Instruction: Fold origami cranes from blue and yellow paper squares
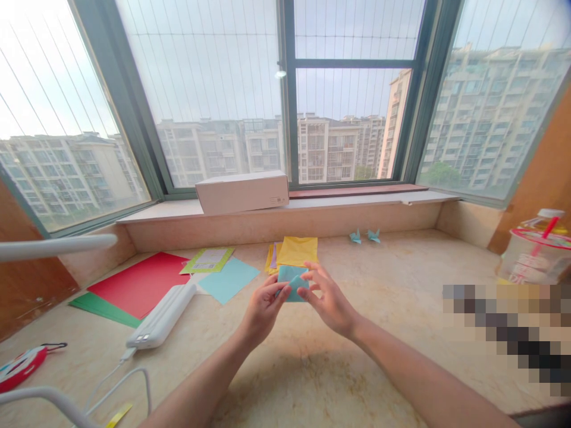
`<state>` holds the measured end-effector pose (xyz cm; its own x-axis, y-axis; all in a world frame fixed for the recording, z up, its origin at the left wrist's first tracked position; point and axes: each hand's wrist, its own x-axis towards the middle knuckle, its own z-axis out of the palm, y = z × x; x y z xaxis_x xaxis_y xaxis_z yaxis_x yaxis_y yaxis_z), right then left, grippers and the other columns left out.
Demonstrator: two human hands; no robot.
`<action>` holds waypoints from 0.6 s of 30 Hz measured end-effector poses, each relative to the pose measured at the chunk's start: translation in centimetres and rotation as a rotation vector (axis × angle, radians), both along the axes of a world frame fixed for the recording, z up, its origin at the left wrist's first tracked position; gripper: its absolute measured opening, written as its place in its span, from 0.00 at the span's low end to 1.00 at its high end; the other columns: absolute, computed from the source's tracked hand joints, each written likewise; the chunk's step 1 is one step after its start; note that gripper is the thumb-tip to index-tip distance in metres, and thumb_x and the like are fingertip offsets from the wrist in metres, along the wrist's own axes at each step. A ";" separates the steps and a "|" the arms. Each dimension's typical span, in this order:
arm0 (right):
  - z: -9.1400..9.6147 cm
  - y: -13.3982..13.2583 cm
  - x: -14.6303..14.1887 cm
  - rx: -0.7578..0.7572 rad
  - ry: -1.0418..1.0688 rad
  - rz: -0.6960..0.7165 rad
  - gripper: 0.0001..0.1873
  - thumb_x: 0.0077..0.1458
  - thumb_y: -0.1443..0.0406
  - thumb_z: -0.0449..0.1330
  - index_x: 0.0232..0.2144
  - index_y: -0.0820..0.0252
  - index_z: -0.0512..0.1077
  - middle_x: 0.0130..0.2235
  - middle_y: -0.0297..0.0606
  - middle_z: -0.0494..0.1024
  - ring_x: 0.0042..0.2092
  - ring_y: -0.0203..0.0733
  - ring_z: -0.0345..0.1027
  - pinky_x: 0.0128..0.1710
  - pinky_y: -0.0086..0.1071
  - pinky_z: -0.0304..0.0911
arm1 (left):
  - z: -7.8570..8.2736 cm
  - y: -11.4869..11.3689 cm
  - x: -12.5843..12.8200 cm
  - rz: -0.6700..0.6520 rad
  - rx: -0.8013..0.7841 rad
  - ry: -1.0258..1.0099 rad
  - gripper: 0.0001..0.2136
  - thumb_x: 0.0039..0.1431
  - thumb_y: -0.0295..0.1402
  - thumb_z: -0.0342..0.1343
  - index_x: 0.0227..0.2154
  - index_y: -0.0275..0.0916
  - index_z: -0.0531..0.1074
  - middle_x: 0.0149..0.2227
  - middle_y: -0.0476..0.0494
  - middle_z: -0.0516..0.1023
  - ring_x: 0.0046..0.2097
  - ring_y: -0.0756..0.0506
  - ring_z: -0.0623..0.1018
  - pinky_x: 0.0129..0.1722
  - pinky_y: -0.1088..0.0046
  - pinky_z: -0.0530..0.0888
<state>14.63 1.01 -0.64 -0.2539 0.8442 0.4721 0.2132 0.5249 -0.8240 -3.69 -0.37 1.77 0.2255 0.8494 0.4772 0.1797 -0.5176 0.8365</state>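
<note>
A small light-blue sheet of origami paper [289, 274] is held up in front of me, with a folded flap across its lower part. My left hand [264, 302] pinches its left edge between thumb and fingers. On the right side, my right hand [329, 297] has its thumb and fingers on the paper's edge, the other fingers loosely curled. Just behind lies a yellow paper packet [298, 249] on the stone counter. Two folded blue paper cranes [355, 236] [373, 236] stand farther back to the right.
Left are red paper [143, 282], green paper [104, 309], a blue sheet [228, 279], a yellow-green packet [207, 260] and a white power bank [161, 315] with a cable. A white box [243, 193] sits on the window ledge. A plastic cup with a straw [533, 255] stands right, near a blurred patch.
</note>
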 end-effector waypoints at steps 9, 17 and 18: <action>0.5 0.4 0.4 0.216 0.048 -0.062 0.14 0.59 0.55 0.60 0.36 0.58 0.78 0.35 0.38 0.73 0.35 0.39 0.67 0.38 0.34 0.65 | -1.1 0.6 0.3 -0.040 -0.182 -0.294 0.14 0.50 0.42 0.66 0.34 0.37 0.80 0.39 0.41 0.79 0.39 0.43 0.76 0.40 0.68 0.74; 0.9 -0.2 0.1 0.132 0.172 -0.038 0.13 0.59 0.56 0.60 0.31 0.59 0.78 0.38 0.42 0.77 0.41 0.44 0.70 0.45 0.38 0.66 | -0.2 -0.1 0.2 -0.023 -0.218 -0.296 0.12 0.49 0.42 0.67 0.28 0.36 0.79 0.33 0.43 0.80 0.37 0.44 0.76 0.38 0.71 0.73; 0.8 -0.1 0.0 0.120 0.184 -0.044 0.13 0.59 0.57 0.60 0.32 0.59 0.78 0.38 0.42 0.77 0.41 0.45 0.71 0.45 0.38 0.66 | -0.3 0.0 0.2 -0.003 -0.216 -0.300 0.12 0.49 0.42 0.67 0.28 0.36 0.79 0.32 0.43 0.80 0.35 0.45 0.76 0.37 0.71 0.73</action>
